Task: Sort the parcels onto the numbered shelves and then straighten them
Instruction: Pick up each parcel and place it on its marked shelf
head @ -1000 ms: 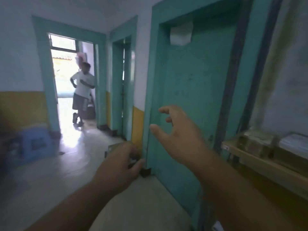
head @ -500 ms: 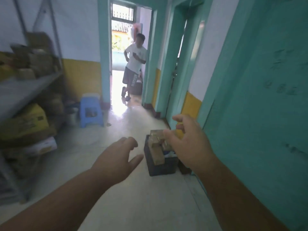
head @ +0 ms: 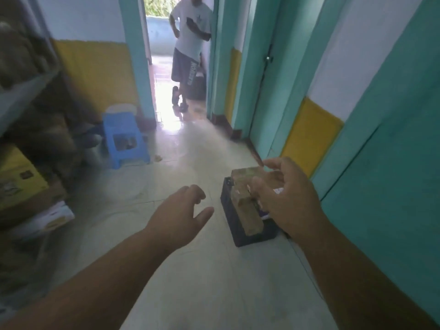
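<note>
Reaching toward crate [head: 240, 231] of parcels [head: 247, 210] on the floor.
Both hands loosely spread, holding nothing: left hand [head: 177, 219] left of crate, right hand [head: 287, 198] hovering over parcels.

Brown parcels [head: 247, 206] in a black crate [head: 238, 232]; blue stool [head: 125, 139]; teal doors [head: 392, 186] beside white walls [head: 333, 91] (yellow band [head: 309, 136] below); yellow box [head: 19, 177] at left.

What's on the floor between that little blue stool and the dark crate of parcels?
In the head view, only bare pale floor lies between the blue stool and the dark crate, apart from a small scrap right beside the stool.
</note>
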Action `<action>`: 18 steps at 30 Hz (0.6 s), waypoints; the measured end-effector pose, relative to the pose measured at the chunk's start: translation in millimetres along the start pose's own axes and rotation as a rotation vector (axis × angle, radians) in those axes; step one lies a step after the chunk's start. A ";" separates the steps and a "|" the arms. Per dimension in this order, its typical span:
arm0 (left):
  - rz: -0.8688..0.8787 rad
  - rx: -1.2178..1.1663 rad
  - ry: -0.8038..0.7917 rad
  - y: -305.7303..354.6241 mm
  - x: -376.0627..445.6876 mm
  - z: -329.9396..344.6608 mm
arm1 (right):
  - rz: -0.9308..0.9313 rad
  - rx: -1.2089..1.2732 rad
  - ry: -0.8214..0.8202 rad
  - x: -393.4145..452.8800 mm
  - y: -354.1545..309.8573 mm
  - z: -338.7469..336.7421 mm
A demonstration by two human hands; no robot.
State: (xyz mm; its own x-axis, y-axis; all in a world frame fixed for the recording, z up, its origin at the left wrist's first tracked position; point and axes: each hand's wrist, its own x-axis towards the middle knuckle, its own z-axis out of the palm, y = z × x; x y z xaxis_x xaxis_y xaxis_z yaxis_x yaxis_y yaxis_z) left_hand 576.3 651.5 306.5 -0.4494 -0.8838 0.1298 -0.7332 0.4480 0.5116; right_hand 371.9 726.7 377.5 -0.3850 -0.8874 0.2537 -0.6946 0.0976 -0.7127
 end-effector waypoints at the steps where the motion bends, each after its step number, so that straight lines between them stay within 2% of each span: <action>1: 0.039 0.000 -0.044 2.4 25.6 4.2 | 0.029 -0.028 0.012 15.4 6.9 -1.1; 8: 0.225 0.002 -0.218 20.6 203.1 72.7 | 0.201 -0.098 0.145 122.0 88.9 1.1; 14: 0.216 0.029 -0.349 25.2 331.9 125.9 | 0.239 -0.114 0.152 243.3 156.9 13.1; 18: 0.231 0.066 -0.345 7.4 409.1 132.3 | 0.255 -0.080 0.152 316.8 172.9 35.9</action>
State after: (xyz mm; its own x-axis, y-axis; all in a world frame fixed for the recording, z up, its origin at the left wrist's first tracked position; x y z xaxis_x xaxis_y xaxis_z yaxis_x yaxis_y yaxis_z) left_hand 319.5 311.1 251.0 -0.7424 -0.6669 -0.0632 -0.6189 0.6467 0.4458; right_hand 151.6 446.3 311.2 -0.6353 -0.7527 0.1729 -0.6076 0.3489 -0.7135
